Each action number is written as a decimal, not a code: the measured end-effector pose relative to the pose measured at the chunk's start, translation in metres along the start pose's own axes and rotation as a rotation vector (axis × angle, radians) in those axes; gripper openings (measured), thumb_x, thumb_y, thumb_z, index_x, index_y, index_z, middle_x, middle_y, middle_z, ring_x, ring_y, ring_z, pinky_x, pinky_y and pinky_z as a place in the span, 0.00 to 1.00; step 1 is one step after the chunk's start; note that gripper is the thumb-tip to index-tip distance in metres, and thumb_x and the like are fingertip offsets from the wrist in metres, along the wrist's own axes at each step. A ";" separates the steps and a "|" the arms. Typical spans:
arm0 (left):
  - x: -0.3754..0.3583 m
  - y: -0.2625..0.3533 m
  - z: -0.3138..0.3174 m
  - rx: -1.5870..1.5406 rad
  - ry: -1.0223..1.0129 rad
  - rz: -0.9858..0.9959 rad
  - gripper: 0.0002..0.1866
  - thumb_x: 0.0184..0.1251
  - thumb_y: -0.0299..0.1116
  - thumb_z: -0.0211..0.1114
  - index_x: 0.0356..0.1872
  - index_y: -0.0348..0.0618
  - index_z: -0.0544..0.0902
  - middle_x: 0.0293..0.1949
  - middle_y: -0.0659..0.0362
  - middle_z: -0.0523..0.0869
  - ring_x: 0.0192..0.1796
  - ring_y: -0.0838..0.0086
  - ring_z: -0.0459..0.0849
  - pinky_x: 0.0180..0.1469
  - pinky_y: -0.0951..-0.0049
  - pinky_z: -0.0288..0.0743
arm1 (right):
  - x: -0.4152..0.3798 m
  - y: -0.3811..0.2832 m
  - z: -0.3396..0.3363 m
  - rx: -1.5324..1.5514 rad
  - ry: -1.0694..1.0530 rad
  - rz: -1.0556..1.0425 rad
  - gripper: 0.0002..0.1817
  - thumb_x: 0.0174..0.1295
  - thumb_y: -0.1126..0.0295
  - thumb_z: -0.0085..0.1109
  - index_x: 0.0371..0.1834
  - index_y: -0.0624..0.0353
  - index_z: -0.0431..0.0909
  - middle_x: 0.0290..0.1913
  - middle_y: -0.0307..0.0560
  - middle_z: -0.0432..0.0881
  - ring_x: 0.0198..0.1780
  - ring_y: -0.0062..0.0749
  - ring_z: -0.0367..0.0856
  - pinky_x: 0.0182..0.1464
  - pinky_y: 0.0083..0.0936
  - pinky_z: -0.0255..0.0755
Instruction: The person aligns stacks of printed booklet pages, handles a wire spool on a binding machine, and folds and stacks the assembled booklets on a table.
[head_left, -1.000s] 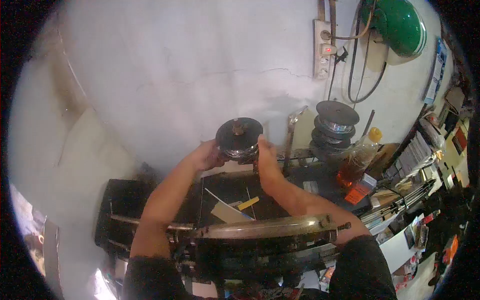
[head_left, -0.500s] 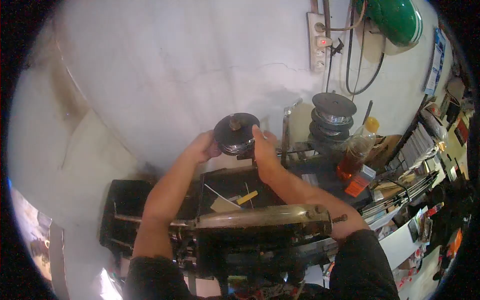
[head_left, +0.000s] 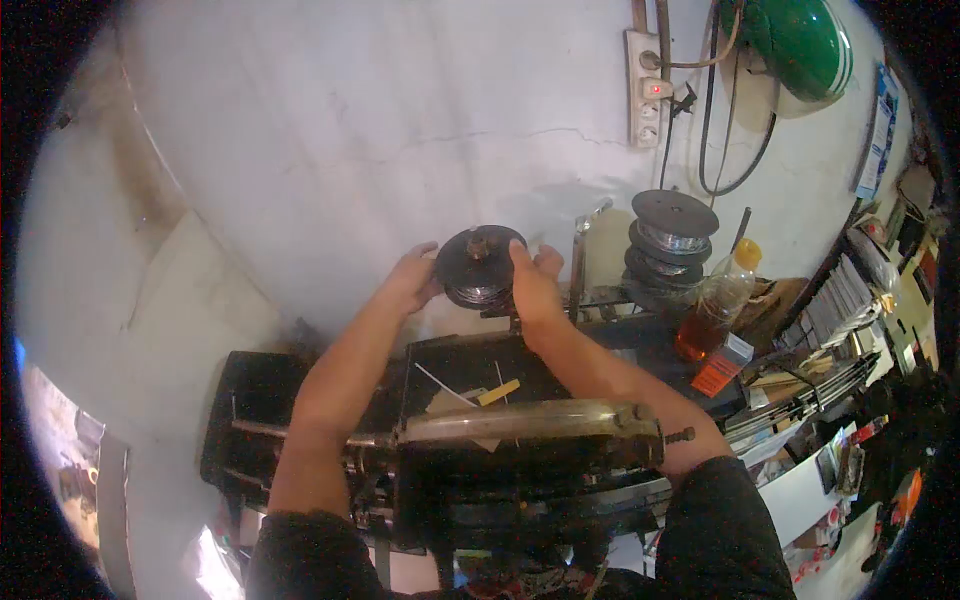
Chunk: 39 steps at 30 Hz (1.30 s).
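A green lamp (head_left: pixel 800 40) hangs on the white wall (head_left: pixel 350 130) beside a power strip (head_left: pixel 648 85). A stack of spools (head_left: pixel 668 245) stands near an orange bottle (head_left: pixel 712 305).

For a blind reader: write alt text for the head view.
Both hands, left hand and right hand, grip a dark spool of shiny wire against a white wall. A stack of similar spools and an amber bottle stand right.
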<state>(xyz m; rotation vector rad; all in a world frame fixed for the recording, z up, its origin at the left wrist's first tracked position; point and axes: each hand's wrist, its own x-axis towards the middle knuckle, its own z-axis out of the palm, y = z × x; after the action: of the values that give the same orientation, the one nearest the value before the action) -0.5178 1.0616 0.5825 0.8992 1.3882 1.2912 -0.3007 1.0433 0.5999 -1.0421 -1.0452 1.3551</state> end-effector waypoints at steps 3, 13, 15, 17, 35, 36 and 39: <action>-0.017 0.016 0.004 0.086 0.016 0.016 0.25 0.71 0.30 0.58 0.67 0.38 0.69 0.50 0.52 0.81 0.46 0.69 0.81 0.47 0.67 0.78 | 0.001 0.000 -0.001 -0.042 -0.012 -0.003 0.43 0.69 0.51 0.56 0.75 0.66 0.46 0.75 0.68 0.54 0.76 0.55 0.57 0.74 0.40 0.54; -0.019 0.017 0.003 0.082 -0.038 -0.086 0.15 0.74 0.39 0.54 0.56 0.46 0.76 0.44 0.58 0.83 0.42 0.73 0.81 0.48 0.66 0.80 | 0.015 0.013 -0.001 -0.106 0.006 0.028 0.40 0.67 0.54 0.56 0.75 0.56 0.47 0.72 0.58 0.60 0.72 0.44 0.60 0.71 0.40 0.54; -0.018 0.012 0.004 0.017 -0.010 -0.165 0.14 0.74 0.43 0.55 0.50 0.47 0.80 0.41 0.60 0.84 0.37 0.75 0.81 0.40 0.71 0.78 | 0.009 0.008 -0.002 -0.093 -0.018 0.079 0.41 0.66 0.52 0.56 0.76 0.56 0.46 0.72 0.57 0.60 0.71 0.44 0.61 0.70 0.40 0.55; -0.010 0.004 -0.006 -0.046 0.020 -0.243 0.16 0.74 0.47 0.55 0.44 0.48 0.84 0.37 0.63 0.85 0.33 0.77 0.80 0.31 0.77 0.76 | -0.006 -0.010 -0.004 -0.054 -0.055 0.139 0.44 0.66 0.52 0.56 0.76 0.60 0.44 0.73 0.63 0.58 0.73 0.51 0.59 0.72 0.42 0.54; -0.014 -0.042 -0.015 0.113 -0.708 -0.271 0.22 0.78 0.40 0.48 0.62 0.33 0.74 0.53 0.43 0.84 0.56 0.56 0.83 0.60 0.59 0.78 | 0.002 -0.004 -0.005 0.128 -0.145 0.254 0.43 0.68 0.40 0.50 0.74 0.58 0.49 0.72 0.57 0.59 0.72 0.46 0.59 0.69 0.47 0.56; -0.017 -0.040 -0.010 0.186 -0.665 -0.257 0.22 0.76 0.40 0.51 0.61 0.33 0.74 0.53 0.43 0.84 0.57 0.56 0.83 0.61 0.59 0.78 | 0.004 0.000 -0.004 0.158 -0.186 0.245 0.47 0.67 0.38 0.49 0.75 0.62 0.44 0.73 0.64 0.57 0.74 0.50 0.58 0.72 0.45 0.53; -0.021 -0.034 0.005 0.277 -0.570 -0.248 0.22 0.74 0.39 0.56 0.59 0.33 0.75 0.52 0.45 0.85 0.56 0.58 0.85 0.59 0.60 0.79 | 0.015 0.010 -0.005 0.194 -0.249 0.238 0.46 0.67 0.39 0.50 0.75 0.62 0.45 0.73 0.63 0.59 0.73 0.48 0.59 0.71 0.46 0.54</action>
<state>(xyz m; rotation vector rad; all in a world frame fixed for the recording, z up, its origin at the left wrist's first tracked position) -0.5044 1.0375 0.5527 1.1321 1.1817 0.5929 -0.2981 1.0585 0.5890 -0.8888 -0.9670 1.7778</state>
